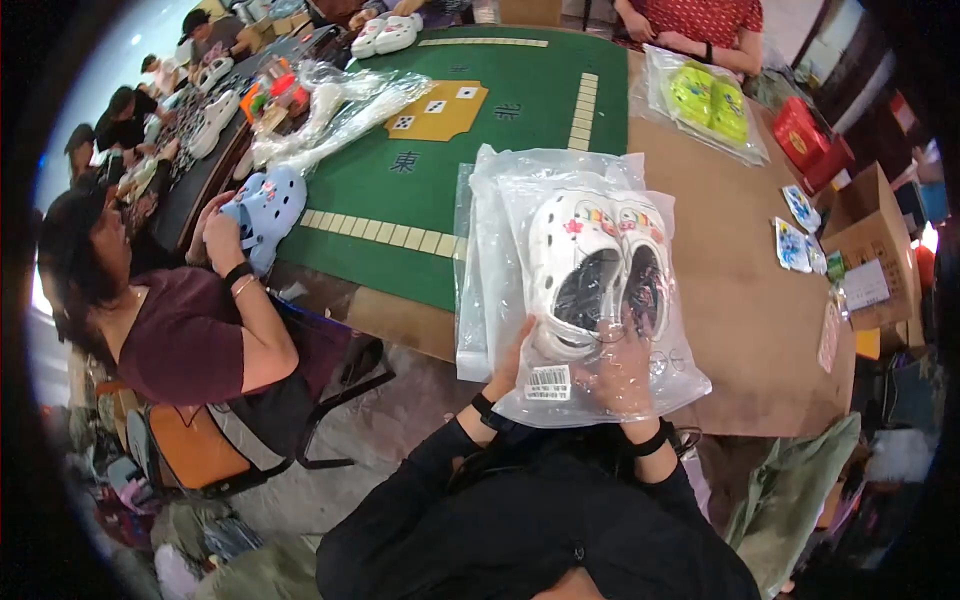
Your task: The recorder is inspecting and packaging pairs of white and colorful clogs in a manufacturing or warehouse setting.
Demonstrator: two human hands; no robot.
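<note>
A pair of white clogs [577,262] with colourful charms and dark insoles lies inside a clear plastic bag [685,375] in front of me, toes pointing away. My left hand [514,362] grips the lower left edge of that bag, its fingers partly hidden behind the plastic. Seen through the film at the bag's near end, my right hand [620,375] is at the heels of the clogs, its fingers reaching into the shoe openings. Under the filled bag, more clear plastic bags [477,300] lie on the table edge.
The table has a green mat [350,190] and a brown board [745,330]. Bagged yellow-green clogs [705,100] lie at the far right, near a red box [805,140] and a cardboard carton [870,225]. At left, a co-worker handles a blue clog [270,210] beside loose plastic wrap [345,115].
</note>
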